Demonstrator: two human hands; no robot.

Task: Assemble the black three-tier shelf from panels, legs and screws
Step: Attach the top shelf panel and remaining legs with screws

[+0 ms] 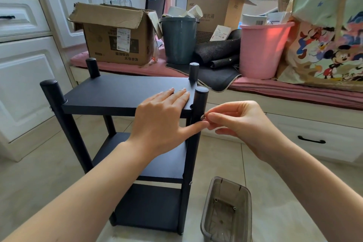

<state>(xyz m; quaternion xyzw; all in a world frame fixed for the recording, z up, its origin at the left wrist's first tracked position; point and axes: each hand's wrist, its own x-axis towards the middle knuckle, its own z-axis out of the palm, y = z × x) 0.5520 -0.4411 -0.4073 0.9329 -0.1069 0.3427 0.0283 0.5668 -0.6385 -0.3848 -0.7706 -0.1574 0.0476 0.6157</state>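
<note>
A: Black shelf (125, 96), three tiers up already, standing on the tile floor (255, 173) near the person. What were the hands doing?

B: Left hand (163, 118) lay flat on the top panel (121, 94), fingers straight, holding nothing, just pressing the right end down. Thumb reached out to the near-right leg (198, 116).

A: And the right?

B: Right hand (241, 122) had its fingers curled, thumb and forefinger pinching a small screw (203, 117) right at the side of that leg, at top-panel level.

A: Relation that mattered?

B: Screw sat at the left tips of the right fingers, touching or just short of the leg's right face; couldn't tell whether it was in the hole. The leg's long axis was upright, the screw's looked crosswise to it, pointing left into the panel edge. Right hand was the nearer one, so my guess was it would drive or twist leftward while the left braced.

A: Progress?

B: Late stage, I'd judge. A screw head (190, 183) showed lower on the same leg. Other three legs stood above the top panel.

A: Anything else?

B: Grey plastic bin (225, 210) on the floor, near right, with small parts inside, too small to name. Cardboard boxes (117, 33) and a pink bucket (261, 49) on the far bench.
</note>
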